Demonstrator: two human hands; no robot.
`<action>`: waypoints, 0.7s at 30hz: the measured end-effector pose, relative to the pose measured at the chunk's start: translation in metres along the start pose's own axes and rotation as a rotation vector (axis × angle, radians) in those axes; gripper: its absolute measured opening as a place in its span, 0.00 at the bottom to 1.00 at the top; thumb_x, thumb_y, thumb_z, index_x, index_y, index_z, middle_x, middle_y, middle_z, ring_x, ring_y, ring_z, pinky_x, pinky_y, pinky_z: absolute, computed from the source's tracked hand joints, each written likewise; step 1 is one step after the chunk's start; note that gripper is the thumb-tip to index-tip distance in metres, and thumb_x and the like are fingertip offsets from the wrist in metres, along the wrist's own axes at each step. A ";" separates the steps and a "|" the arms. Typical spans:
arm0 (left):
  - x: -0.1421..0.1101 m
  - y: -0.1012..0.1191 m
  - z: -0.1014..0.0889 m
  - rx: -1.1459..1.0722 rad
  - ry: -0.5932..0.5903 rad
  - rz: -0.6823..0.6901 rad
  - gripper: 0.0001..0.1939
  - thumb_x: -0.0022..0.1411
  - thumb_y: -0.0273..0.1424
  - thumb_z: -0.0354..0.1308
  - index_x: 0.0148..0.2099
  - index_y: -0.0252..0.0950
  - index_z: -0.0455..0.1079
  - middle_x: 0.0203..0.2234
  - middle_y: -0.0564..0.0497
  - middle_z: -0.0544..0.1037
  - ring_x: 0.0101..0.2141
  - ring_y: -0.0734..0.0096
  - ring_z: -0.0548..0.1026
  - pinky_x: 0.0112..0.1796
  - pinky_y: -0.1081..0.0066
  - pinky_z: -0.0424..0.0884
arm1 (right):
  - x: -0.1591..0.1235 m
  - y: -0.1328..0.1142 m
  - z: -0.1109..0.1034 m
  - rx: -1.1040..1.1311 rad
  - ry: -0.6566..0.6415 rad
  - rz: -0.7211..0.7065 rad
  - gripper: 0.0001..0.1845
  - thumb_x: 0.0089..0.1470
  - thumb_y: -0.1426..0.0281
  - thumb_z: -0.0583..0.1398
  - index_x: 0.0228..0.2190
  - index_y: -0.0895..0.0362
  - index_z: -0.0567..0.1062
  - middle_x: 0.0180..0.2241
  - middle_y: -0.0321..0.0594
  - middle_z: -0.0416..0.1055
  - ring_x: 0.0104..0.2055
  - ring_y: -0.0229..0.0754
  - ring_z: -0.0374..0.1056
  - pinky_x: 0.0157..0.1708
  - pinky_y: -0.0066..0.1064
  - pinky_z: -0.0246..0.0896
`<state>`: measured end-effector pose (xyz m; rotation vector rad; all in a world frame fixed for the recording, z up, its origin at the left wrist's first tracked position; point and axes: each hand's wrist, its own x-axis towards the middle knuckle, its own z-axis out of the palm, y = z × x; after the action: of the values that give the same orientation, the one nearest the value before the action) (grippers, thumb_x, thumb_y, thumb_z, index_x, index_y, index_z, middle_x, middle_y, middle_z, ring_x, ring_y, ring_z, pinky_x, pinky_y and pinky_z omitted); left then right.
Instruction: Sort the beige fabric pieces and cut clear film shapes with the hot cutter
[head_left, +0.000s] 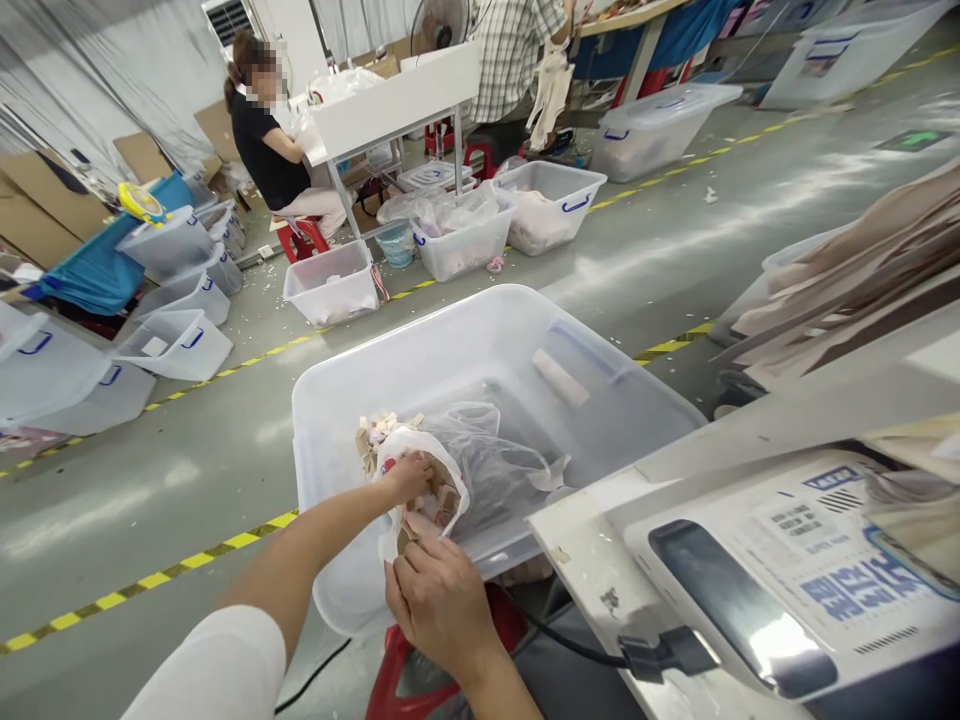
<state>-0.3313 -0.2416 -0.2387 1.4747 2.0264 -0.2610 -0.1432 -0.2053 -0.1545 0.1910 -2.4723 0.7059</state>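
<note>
A large clear plastic bin (420, 360) stands on a red stool in front of me. Inside it lies a crumpled clear plastic bag (491, 465) holding several small tan and white pieces (379, 432). My left hand (409, 475) is closed on the bag's white rim near the pieces. My right hand (439, 595) pinches the bag's lower edge at the bin's near wall, fingers curled. A white roll (560, 377) rests at the bin's far right.
A white machine with a dark screen (780, 590) sits on the table at right, cable plugged in. Stacked tan sheets (847, 280) lie beyond it. Several clear bins (176, 345) cover the floor. One person sits at a white table (397, 100); another stands behind it.
</note>
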 end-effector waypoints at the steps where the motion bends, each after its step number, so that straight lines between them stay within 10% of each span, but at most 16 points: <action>1: -0.002 -0.003 0.000 0.016 -0.014 0.003 0.11 0.69 0.35 0.56 0.50 0.37 0.71 0.51 0.45 0.73 0.50 0.61 0.72 0.52 0.55 0.70 | 0.000 0.000 0.000 0.000 -0.003 0.000 0.17 0.62 0.72 0.53 0.21 0.55 0.67 0.21 0.37 0.63 0.30 0.44 0.61 0.38 0.36 0.51; 13: -0.018 -0.015 -0.027 0.000 -0.148 0.000 0.14 0.67 0.35 0.59 0.52 0.35 0.71 0.54 0.45 0.72 0.57 0.55 0.67 0.58 0.48 0.62 | -0.001 -0.001 0.002 -0.003 0.012 0.002 0.17 0.61 0.72 0.53 0.21 0.55 0.67 0.21 0.37 0.63 0.28 0.43 0.59 0.32 0.37 0.47; 21: 0.011 0.005 -0.029 -0.071 -0.169 -0.134 0.14 0.68 0.36 0.58 0.51 0.33 0.71 0.46 0.46 0.75 0.44 0.61 0.76 0.45 0.58 0.75 | 0.000 0.000 0.000 -0.004 0.003 0.002 0.15 0.60 0.73 0.55 0.21 0.55 0.66 0.21 0.37 0.64 0.28 0.43 0.60 0.34 0.35 0.48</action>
<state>-0.3393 -0.2168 -0.2207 1.2330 1.9792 -0.3534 -0.1432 -0.2058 -0.1544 0.1862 -2.4714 0.7020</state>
